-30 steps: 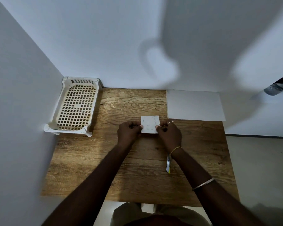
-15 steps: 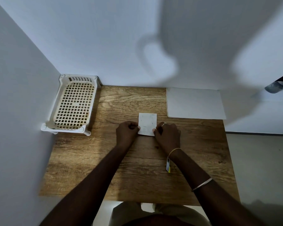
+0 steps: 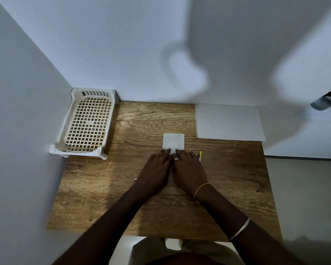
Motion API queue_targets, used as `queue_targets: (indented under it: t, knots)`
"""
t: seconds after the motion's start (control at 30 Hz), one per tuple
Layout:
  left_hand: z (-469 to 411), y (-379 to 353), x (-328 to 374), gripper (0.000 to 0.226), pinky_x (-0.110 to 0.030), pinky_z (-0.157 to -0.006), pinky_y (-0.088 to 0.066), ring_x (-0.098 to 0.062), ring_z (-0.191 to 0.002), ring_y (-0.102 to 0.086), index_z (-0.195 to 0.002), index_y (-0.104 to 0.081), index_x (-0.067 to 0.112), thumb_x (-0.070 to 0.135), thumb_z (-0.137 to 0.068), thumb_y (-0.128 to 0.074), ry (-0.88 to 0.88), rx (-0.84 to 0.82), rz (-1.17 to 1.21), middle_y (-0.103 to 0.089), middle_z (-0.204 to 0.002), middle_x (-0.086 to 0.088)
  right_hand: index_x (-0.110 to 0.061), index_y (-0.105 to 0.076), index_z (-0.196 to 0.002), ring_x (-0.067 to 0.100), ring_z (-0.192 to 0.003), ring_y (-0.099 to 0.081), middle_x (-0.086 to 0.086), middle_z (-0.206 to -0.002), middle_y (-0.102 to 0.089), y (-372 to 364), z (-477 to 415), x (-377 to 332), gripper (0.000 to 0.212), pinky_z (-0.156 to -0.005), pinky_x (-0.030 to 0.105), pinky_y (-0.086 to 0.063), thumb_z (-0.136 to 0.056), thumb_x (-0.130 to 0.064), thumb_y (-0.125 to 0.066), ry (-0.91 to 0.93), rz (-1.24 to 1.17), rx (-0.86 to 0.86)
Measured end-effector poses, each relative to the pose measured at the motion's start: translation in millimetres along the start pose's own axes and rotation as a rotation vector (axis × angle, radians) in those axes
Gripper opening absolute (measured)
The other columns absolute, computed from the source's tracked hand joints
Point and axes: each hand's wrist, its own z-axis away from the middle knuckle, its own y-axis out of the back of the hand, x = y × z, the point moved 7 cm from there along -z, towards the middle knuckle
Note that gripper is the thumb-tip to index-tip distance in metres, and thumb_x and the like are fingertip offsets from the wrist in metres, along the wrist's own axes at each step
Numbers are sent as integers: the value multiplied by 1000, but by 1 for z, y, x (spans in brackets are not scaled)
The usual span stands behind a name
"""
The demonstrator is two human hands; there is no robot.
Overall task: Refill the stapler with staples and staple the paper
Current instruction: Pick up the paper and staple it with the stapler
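Observation:
A small white square paper [image 3: 173, 140] lies flat on the wooden table [image 3: 141, 119], near its middle. My left hand [image 3: 154, 173] and my right hand [image 3: 189, 172] lie side by side, palms down with straight fingers. Their fingertips press on the paper's near edge. A slim white and yellow thing [image 3: 200, 156] peeks out beside my right hand's fingers; most of it is hidden and I cannot tell what it is. No stapler shows plainly.
A larger white sheet [image 3: 229, 121] lies at the table's back right corner. At the back left stands a cream plastic basket [image 3: 86, 123] with a grid floor, against the walls. A tiny object [image 3: 135, 179] shows by my left wrist.
Both hands pinched the small paper by its sides before. Now the paper lies flat, a little farther back, and both hands have flattened onto the table at its near edge.

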Motion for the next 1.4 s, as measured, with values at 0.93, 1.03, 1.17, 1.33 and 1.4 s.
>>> queue_targets:
  t: [0.93,1.03,1.17,1.33,1.4]
  knots:
    - [-102,14,-40,61,-47,-126,-4,-25,-157,0,-161,-9,9,32,-109,-31,31,-115,-39,2,-170,-11,-12,-37,-152,24,-150,-28,9,-162,-32,-16,-97,43,59,-123,51,-10,-97,-27,-52,-53,-91,-145]
    - [-111,17,-43,61,-48,-127,-5,-25,-157,0,-161,-10,9,32,-109,-31,35,-109,-21,1,-171,-10,-11,-36,-152,24,-150,-28,9,-162,-31,-15,-106,48,63,-123,51,-10,-94,-26,-55,-55,-82,-146]
    - [-119,17,-47,62,-48,-126,-5,-25,-157,1,-161,-9,9,32,-109,-33,38,-102,-9,2,-170,-10,-11,-34,-153,23,-151,-25,9,-163,-29,-15,-115,52,67,-123,51,-9,-93,-28,-58,-51,-67,-155]
    - [-128,15,-50,62,-46,-126,-4,-25,-157,1,-161,-9,9,33,-109,-32,45,-85,-2,2,-171,-10,-12,-33,-154,21,-152,-23,7,-164,-28,-16,-123,57,68,-123,50,-8,-93,-28,-57,-58,-72,-154]
    - [-130,15,-51,61,-46,-126,-4,-25,-157,0,-161,-10,9,33,-109,-31,47,-74,4,1,-171,-10,-12,-34,-154,21,-152,-24,7,-164,-29,-16,-124,58,68,-123,51,-9,-92,-28,-58,-55,-65,-158]
